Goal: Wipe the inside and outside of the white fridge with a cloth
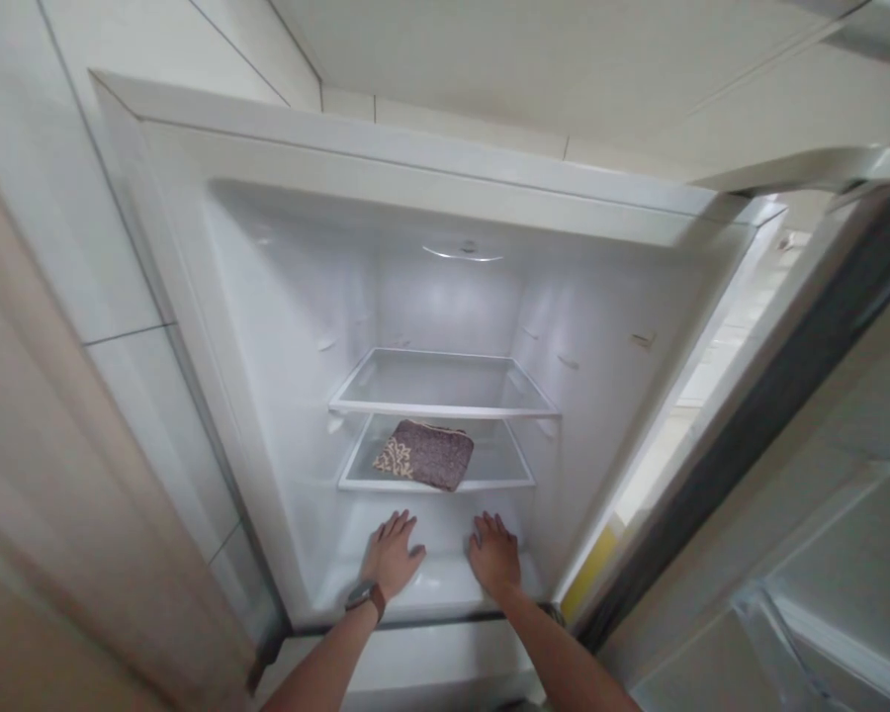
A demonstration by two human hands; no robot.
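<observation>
Left grip [393, 556] and right grip [494, 554], unclenched, empty, leave room between, below the lower shelf edge [500, 484].

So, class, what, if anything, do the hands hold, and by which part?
Nothing: left hand and right hand are empty; the folded brown patterned cloth lies untouched.

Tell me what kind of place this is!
It's the inside of a fridge, perhaps in a kitchen, though little of the room shows. You can see its two shelves, its open door and wall tiles beside it.
</observation>
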